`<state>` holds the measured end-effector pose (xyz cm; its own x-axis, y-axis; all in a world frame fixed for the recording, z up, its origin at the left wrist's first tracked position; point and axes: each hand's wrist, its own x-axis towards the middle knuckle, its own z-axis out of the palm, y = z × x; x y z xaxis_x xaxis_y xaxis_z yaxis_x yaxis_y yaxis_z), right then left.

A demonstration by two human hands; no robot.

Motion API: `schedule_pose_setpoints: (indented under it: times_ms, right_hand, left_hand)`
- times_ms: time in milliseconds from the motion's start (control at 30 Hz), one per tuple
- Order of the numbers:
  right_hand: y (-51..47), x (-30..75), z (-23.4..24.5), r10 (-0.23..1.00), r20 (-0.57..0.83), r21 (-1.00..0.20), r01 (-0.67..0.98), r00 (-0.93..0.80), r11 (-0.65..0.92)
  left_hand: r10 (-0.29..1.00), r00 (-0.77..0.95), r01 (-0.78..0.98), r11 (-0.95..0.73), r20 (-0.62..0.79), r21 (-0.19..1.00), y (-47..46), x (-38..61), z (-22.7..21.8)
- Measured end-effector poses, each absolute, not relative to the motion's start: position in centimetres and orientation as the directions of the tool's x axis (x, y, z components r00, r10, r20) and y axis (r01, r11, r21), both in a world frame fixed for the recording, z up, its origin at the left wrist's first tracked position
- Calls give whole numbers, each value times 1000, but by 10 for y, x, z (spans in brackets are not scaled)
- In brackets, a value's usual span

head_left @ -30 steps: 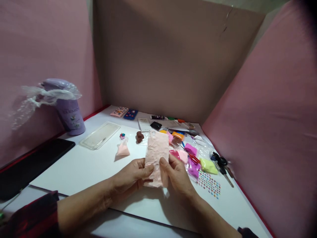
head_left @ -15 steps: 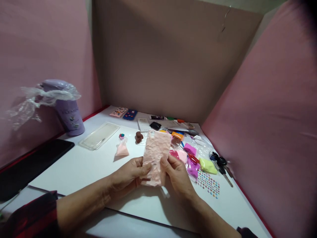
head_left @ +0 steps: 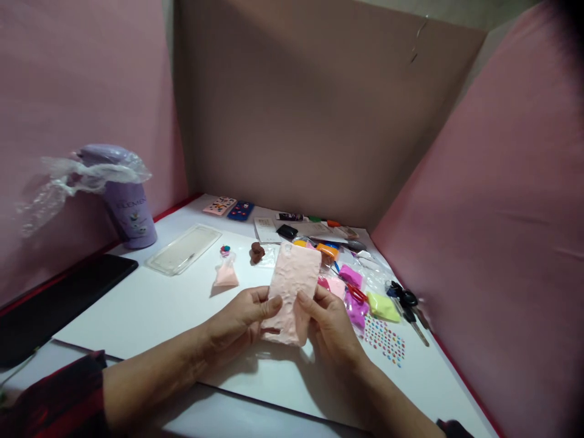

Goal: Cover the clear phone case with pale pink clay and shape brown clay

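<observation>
A phone case covered in bumpy light pink clay [head_left: 294, 286] is held up over the white board between both hands. My left hand [head_left: 246, 316] grips its lower left edge, thumb on the clay face and fingers behind. Along the right edge my right hand [head_left: 328, 319] pinches it the same way. A small hole shows at the case's top left corner. Beyond the left hand stand a bag of pale pink clay [head_left: 226, 275] and a lump of brown clay [head_left: 257, 252].
Several bags of coloured clay, such as a yellow one [head_left: 383, 306], lie right with red scissors [head_left: 356, 293], a gem sticker sheet [head_left: 385, 340] and black-handled scissors [head_left: 406, 295]. At left are a clear case box [head_left: 185, 249], a purple tumbler [head_left: 132, 213] and a black phone [head_left: 68, 298].
The clay-covered case has shifted slightly right and its top tilts a little more to the right. Both hands keep hold of it.
</observation>
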<state>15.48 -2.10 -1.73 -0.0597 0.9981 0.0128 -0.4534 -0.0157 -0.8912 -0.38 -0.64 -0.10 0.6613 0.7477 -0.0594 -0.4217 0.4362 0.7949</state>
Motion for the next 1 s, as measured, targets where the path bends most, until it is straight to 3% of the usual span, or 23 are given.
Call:
schedule_pose_setpoints:
  times_ms: [233, 433, 1000]
  right_hand:
    - [-24, 152, -19, 994, -26, -891, -448, -104, -70]
    - [-26, 149, -14, 997, -57, -879, -471, -50, -74]
    - [-29, 147, -18, 994, -10, -848, -526, -110, -67]
  left_hand:
    - [841, 525, -403, 383, -133, 831, -3, -3, -2]
    - [822, 547, -370, 406, -158, 835, -3, -3, -6]
    - [840, 499, -326, 408, -212, 853, -7, -3, 2]
